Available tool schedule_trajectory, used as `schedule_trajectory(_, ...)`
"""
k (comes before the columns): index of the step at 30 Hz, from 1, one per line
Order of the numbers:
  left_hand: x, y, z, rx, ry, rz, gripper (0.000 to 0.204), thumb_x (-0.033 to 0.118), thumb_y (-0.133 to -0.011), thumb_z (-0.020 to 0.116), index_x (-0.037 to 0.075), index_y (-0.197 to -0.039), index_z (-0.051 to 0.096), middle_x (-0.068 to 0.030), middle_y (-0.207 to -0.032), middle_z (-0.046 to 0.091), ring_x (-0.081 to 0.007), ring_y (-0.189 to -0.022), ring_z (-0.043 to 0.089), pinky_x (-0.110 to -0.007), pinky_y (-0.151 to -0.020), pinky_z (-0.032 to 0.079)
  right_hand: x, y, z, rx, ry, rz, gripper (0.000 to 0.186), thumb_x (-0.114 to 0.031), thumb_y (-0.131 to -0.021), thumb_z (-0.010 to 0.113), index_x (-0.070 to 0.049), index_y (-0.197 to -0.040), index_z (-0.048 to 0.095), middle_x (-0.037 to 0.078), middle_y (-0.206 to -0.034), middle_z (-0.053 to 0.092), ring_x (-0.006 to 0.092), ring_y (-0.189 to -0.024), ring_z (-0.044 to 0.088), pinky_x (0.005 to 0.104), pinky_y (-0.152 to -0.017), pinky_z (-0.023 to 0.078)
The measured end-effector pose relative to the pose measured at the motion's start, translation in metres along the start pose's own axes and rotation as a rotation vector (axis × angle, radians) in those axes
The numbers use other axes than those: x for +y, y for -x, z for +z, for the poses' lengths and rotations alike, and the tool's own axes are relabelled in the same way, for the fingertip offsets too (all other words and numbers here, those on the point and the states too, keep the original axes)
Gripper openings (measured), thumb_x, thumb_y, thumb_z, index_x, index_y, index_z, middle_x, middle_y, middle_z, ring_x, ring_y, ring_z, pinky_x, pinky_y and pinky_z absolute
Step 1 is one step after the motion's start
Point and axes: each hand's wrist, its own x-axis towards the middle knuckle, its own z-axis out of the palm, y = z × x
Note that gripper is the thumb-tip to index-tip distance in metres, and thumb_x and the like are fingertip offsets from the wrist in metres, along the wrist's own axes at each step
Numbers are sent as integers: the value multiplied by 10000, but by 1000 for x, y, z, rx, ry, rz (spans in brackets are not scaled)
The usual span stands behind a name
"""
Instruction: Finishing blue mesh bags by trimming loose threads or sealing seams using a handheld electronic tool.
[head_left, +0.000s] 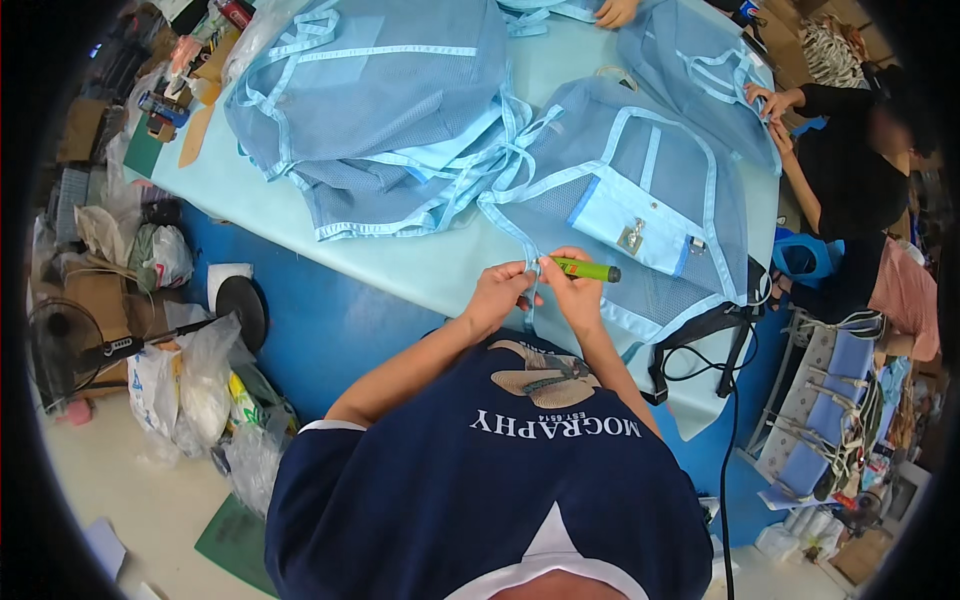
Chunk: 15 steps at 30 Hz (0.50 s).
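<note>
Now, left hand (pixel 500 297): one strap (pixel 524 240); right hand (pixel 574 295): same strap, one marker (pixel 590 270).

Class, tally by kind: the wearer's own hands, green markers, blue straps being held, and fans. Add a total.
Hands: 2 (left hand, right hand)
Marker: 1
Held strap: 1
Fan: 1
Total: 5
</note>
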Motion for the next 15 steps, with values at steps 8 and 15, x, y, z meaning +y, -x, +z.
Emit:
schedule_trajectory(8,0,2,1,-5,17,-1,170,128,-866,474,40,-912,612,-9,-799,614,-110,-616,586,-210,-508,410,3,-1,1,2,2,7,189,-77,-747,668,-4,-857,532,35,-719,564,77,-624,533,196,-549,429)
schedule_trajectory(15,0,-1,0,15,9,-9,173,129,-862,484,34,-917,617,-11,-823,614,-118,-619,592,-213,-507,411,-1,-2,2,-2,6,16,183,-69,-750,666,-8,-860,535,23,-727,564,74,-638,534,195,-552,428)
